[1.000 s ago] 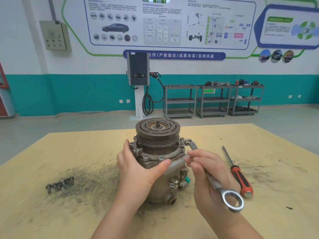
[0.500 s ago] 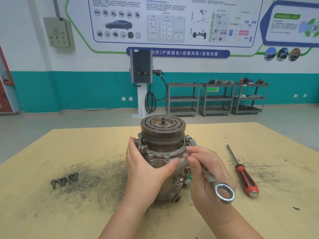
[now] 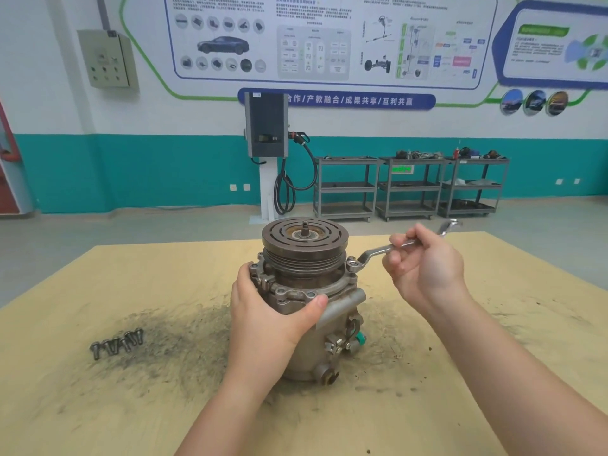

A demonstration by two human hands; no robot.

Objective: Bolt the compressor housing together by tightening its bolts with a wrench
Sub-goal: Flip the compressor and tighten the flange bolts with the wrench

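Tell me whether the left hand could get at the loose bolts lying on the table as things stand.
Probably yes, once freed. The left hand grips the compressor, so it must let go first. The loose bolts lie in the open on the table, on that hand's side, with nothing between them.

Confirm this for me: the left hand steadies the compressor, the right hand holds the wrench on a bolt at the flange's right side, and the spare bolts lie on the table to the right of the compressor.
One point is wrong. The head view shows the spare bolts lying left of the compressor, not right. The rest stands: the left hand steadies it, and the right hand holds the wrench on a bolt at the flange's right side.
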